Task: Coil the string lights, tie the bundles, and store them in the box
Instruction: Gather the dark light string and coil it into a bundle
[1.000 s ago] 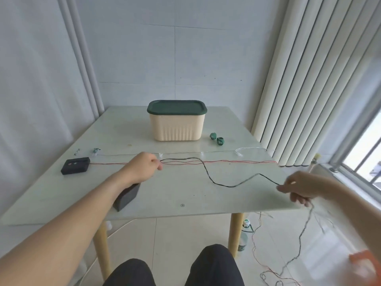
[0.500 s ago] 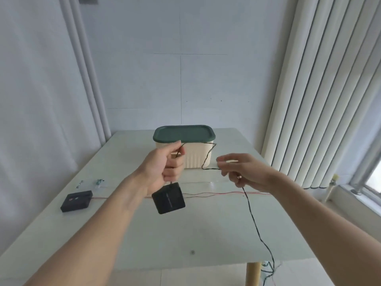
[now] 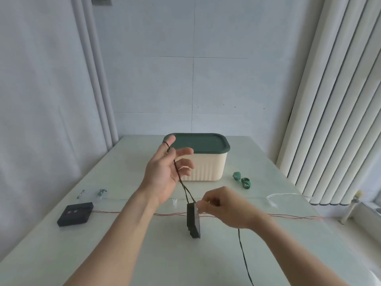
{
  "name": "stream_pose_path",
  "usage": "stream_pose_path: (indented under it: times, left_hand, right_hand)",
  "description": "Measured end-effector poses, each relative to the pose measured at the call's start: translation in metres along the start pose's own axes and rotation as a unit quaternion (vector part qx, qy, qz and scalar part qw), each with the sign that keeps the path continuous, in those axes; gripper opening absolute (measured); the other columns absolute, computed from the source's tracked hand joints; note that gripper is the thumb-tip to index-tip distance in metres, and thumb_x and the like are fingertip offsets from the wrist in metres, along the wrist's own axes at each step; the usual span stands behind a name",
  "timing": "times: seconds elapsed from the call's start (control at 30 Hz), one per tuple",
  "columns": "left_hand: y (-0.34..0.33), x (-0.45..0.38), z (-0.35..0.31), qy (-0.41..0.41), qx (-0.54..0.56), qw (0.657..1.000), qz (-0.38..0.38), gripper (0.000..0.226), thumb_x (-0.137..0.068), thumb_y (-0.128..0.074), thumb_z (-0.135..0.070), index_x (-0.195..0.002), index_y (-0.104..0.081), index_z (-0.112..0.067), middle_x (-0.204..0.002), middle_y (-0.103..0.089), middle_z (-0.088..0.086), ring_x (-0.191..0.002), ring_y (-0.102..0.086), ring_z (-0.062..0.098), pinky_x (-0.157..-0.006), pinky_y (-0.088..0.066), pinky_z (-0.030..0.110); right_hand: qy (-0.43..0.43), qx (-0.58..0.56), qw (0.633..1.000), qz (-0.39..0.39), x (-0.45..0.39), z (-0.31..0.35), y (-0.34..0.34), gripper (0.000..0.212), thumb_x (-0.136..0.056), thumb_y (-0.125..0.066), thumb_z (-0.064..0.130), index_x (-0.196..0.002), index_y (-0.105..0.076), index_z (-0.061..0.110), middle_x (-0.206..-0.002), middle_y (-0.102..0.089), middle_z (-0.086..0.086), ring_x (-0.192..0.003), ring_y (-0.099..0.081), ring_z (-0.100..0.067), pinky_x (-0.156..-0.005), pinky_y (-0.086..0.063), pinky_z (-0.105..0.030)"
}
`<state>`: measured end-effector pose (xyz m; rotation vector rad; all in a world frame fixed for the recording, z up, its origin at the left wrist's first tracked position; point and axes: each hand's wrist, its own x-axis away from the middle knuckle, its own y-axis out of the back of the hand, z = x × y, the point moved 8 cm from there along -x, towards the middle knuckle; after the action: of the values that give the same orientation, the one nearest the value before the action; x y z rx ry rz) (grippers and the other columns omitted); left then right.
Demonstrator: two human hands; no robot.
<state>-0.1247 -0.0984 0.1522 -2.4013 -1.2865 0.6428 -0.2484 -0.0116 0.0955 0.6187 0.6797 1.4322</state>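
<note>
the cream box (image 3: 203, 166) with green lid sits upper centre. the left hand (image 3: 165, 172), fingers spread, carries the black wire (image 3: 179, 176) looped over its thumb; the wire runs down-right to the hanging battery pack (image 3: 193, 220), where the right hand (image 3: 222, 207) pinches it.

We see the left hand (image 3: 165, 172) raised, fingers spread, black wire (image 3: 179, 178) looped over its thumb, the battery pack (image 3: 193, 220) dangling below, while the right hand (image 3: 222, 207) pinches the wire before the lidded box (image 3: 206, 162) on the table (image 3: 123, 254).
</note>
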Motion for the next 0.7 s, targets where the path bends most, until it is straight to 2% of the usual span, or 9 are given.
stream_pose_path:
  times: [0.1, 0.17, 0.23, 0.3, 0.4, 0.47, 0.53, 0.63, 0.7]
  left_hand:
    - [-0.010, -0.009, 0.000, -0.010, -0.117, 0.992, 0.046, 0.041, -0.109, -0.030, -0.014, -0.150, -0.029, -0.015, -0.097, -0.074, 0.015, -0.074, -0.071, 0.032, -0.065, -0.059, 0.035]
    - [-0.018, -0.019, 0.001, -0.010, -0.225, 0.971, 0.079, 0.038, -0.109, -0.032, -0.021, -0.145, -0.039, -0.012, -0.105, -0.075, 0.008, -0.084, -0.074, 0.033, -0.075, -0.061, 0.038]
    - [-0.025, -0.028, 0.007, 0.008, -0.311, 0.944, 0.107, 0.038, -0.108, -0.036, -0.026, -0.135, -0.054, -0.007, -0.103, -0.076, 0.004, -0.081, -0.075, 0.026, -0.072, -0.061, 0.033]
    - [-0.032, -0.036, 0.019, 0.047, -0.343, 0.930, 0.128, 0.042, -0.106, -0.039, -0.032, -0.117, -0.065, 0.000, -0.085, -0.077, 0.006, -0.066, -0.074, 0.022, -0.058, -0.058, 0.028]
    - [-0.031, -0.048, 0.031, 0.091, -0.351, 0.920, 0.149, 0.057, -0.105, -0.035, -0.044, -0.091, -0.068, 0.000, -0.056, -0.065, 0.012, -0.036, -0.051, 0.023, -0.040, -0.034, 0.023]
    - [-0.024, -0.057, 0.038, 0.125, -0.328, 0.919, 0.180, 0.070, -0.103, -0.029, -0.053, -0.082, -0.071, -0.002, -0.040, -0.040, 0.005, -0.033, -0.025, 0.017, -0.042, -0.018, 0.025]
    - [-0.019, -0.062, 0.045, 0.180, -0.289, 0.911, 0.232, 0.073, -0.103, -0.028, -0.055, -0.080, -0.071, -0.001, -0.042, -0.026, -0.002, -0.036, -0.015, 0.010, -0.040, -0.013, 0.024]
    - [-0.016, -0.065, 0.050, 0.202, -0.232, 0.906, 0.290, 0.042, -0.098, -0.043, -0.035, -0.077, -0.065, -0.007, -0.049, -0.024, -0.008, -0.042, -0.017, 0.006, -0.041, -0.013, 0.020]
    - [-0.013, -0.067, 0.053, 0.194, -0.167, 0.917, 0.306, 0.032, -0.096, -0.043, -0.025, -0.078, -0.065, -0.012, -0.049, -0.026, -0.012, -0.041, -0.020, 0.004, -0.042, -0.014, 0.019]
  right_hand:
    - [0.027, 0.000, 0.998, 0.063, 0.008, 0.020, 0.006, 0.027, -0.094, -0.064, 0.045, -0.078, -0.074, 0.026, -0.053, -0.046, 0.008, -0.050, -0.035, -0.008, -0.050, -0.030, -0.019]
    - [0.062, -0.018, 0.994, 0.086, 0.007, 0.037, 0.021, 0.022, -0.094, -0.066, 0.040, -0.080, -0.075, 0.026, -0.055, -0.048, 0.005, -0.051, -0.036, -0.009, -0.051, -0.031, -0.018]
    - [0.103, -0.032, 0.992, 0.070, -0.002, 0.051, 0.043, 0.014, -0.094, -0.069, 0.033, -0.084, -0.076, 0.026, -0.058, -0.046, -0.007, -0.053, -0.034, -0.014, -0.051, -0.030, -0.020]
    - [0.136, -0.062, 0.989, 0.013, -0.023, 0.051, 0.069, 0.016, -0.094, -0.070, 0.024, -0.082, -0.076, 0.033, -0.059, -0.047, -0.012, -0.052, -0.035, -0.016, -0.051, -0.031, -0.022]
    - [0.129, -0.092, 0.985, -0.072, -0.053, 0.036, 0.095, 0.010, -0.093, -0.071, 0.018, -0.086, -0.078, 0.021, -0.062, -0.065, 0.004, -0.053, -0.048, -0.004, -0.055, -0.039, -0.019]
    - [0.133, -0.101, 0.984, -0.069, -0.065, 0.027, 0.095, 0.009, -0.091, -0.073, 0.019, -0.086, -0.077, 0.012, -0.071, -0.073, 0.003, -0.059, -0.058, -0.004, -0.060, -0.045, -0.019]
    - [0.138, -0.131, 0.977, -0.095, -0.075, 0.017, 0.095, 0.013, -0.088, -0.076, 0.021, -0.083, -0.075, 0.009, -0.074, -0.074, -0.004, -0.066, -0.064, -0.010, -0.065, -0.050, -0.024]
    - [0.153, -0.146, 0.966, -0.147, -0.087, 0.010, 0.099, 0.018, -0.084, -0.078, 0.025, -0.084, -0.071, 0.009, -0.067, -0.068, -0.001, -0.062, -0.056, -0.007, -0.061, -0.046, -0.021]
    - [0.162, -0.167, 0.967, -0.106, -0.093, 0.010, 0.093, 0.021, -0.084, -0.075, 0.028, -0.097, -0.071, 0.012, -0.071, -0.064, 0.007, -0.065, -0.057, -0.005, -0.065, -0.048, -0.018]
